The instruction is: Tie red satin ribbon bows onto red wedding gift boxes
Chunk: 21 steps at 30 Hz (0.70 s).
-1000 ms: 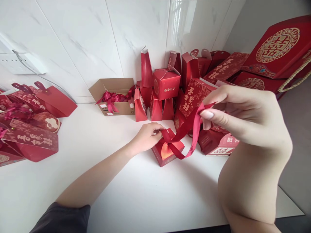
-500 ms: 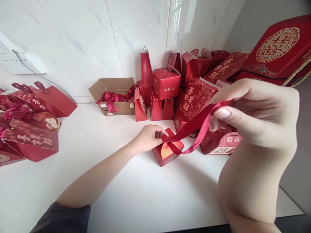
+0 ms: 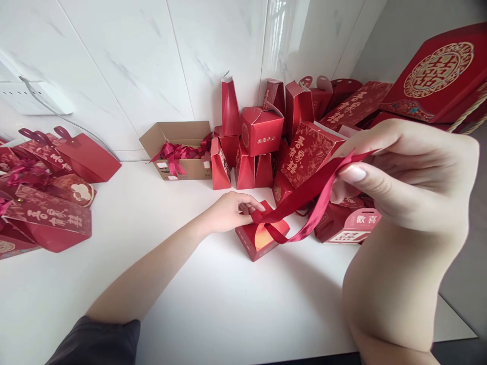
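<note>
A small red gift box [image 3: 254,244] with an orange patch on top stands on the white table in front of me. A red satin ribbon [image 3: 304,191] runs from its top up to the right in two strands. My right hand [image 3: 403,177], raised close to the camera, pinches the upper ends of those strands between thumb and fingers. At the box's top left, my left hand [image 3: 234,210] has its fingers curled and closed on the lower part of the ribbon. The exact grip of its fingertips is partly hidden.
Behind stands an open cardboard box [image 3: 182,170] of red ribbons. Red gift boxes [image 3: 262,132] are stacked along the tiled wall and to the right, below a large red bag [image 3: 437,76]. More red boxes with handles [image 3: 49,218] lie at the left, near a power socket [image 3: 34,99].
My right hand has shifted slightly right, drawing the ribbon strands with it. My left hand has moved a little left and up at the box, which has turned or slid very slightly left.
</note>
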Motion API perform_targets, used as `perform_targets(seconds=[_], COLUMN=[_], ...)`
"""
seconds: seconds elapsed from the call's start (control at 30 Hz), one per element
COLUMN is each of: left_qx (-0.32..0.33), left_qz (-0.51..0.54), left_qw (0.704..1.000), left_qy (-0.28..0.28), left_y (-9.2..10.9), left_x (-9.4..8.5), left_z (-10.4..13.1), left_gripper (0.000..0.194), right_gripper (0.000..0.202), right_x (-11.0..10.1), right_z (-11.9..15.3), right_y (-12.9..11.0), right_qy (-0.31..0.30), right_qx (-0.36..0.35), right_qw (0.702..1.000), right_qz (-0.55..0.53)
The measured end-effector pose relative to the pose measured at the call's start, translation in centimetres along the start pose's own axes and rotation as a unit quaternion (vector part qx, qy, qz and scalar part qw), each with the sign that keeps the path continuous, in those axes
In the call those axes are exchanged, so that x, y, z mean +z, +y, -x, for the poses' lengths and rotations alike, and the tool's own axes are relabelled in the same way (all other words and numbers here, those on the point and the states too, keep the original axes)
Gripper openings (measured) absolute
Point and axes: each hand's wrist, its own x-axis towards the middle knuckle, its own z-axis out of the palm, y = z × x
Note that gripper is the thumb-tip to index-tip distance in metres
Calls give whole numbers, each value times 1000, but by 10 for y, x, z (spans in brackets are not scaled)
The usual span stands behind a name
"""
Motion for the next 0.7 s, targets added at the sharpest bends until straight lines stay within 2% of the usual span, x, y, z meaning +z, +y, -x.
perform_targets(seconds=[0.13,0.23,0.3,0.43,0.57,0.7], left_qx=[6,-7,-20,-18,-38,-61], left_qz=[33,64,47,20,34,52], left_qw=[999,996,996,997,997,994], left_qy=[31,62,72,68,64,70], left_y=[2,1,0,-2,-5,-6], left_x=[-3,-1,1,3,4,5], left_z=[0,-2,-3,-4,-3,-3], left_gripper=[22,20,21,18,19,21], right_gripper=[17,16,15,14,12,11], right_x=[1,1,1,1,1,3], right_z=[0,-1,-1,-2,-3,-4], right_y=[-1,-1,0,1,4,9], right_qy=[14,0,-11,-3,-6,17], right_qx=[13,17,12,13,4,-5], right_qw=[1000,1000,1000,999,999,999], right_qz=[14,23,23,34,46,51])
